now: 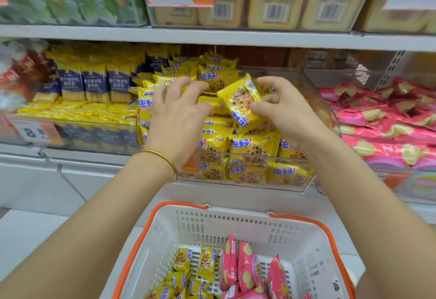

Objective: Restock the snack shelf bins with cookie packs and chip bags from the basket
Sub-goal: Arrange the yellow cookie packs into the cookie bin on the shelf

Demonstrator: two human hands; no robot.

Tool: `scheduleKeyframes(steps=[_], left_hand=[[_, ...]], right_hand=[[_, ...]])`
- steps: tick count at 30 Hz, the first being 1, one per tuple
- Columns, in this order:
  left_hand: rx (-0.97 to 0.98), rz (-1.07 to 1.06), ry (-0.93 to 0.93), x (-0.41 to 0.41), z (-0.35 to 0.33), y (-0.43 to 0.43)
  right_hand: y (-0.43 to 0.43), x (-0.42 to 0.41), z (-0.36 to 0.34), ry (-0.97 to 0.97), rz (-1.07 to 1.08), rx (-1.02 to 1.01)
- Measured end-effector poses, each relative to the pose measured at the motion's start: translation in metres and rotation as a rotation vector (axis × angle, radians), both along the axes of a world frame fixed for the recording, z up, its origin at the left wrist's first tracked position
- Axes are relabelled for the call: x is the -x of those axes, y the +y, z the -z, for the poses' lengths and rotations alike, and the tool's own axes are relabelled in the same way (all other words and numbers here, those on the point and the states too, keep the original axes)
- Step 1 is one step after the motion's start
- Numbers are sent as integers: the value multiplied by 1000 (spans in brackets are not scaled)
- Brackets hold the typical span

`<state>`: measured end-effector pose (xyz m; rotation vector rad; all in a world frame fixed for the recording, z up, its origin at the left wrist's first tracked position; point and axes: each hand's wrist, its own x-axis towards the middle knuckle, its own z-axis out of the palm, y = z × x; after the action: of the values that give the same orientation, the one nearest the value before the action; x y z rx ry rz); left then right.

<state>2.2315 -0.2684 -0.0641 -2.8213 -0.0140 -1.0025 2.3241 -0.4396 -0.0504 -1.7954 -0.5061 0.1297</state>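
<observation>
A: Right hand [283, 107] pinches a yellow cookie pack [240, 103], tilted, over the clear bin [330, 114] at frame centre. Left hand [177, 110]?

B: Fingers curled onto the pile; grip unclear. Best to lay the pack flat, label forward. Basket [236, 225], bottom centre, holds more.

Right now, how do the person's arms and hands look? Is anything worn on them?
Both forearms are bare, and no sleeves show in this view. The left hand and the right hand wear no gloves, and I see no rings. A thin gold-coloured bangle circles the left wrist. The right wrist shows no watch or bracelet.
</observation>
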Motion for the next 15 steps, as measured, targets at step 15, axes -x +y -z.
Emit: scheduleKeyframes(steps=[15], left_hand=[[-176, -94, 432, -52, -49, 3]], right_hand=[[-10, -38, -14, 357, 65, -238]])
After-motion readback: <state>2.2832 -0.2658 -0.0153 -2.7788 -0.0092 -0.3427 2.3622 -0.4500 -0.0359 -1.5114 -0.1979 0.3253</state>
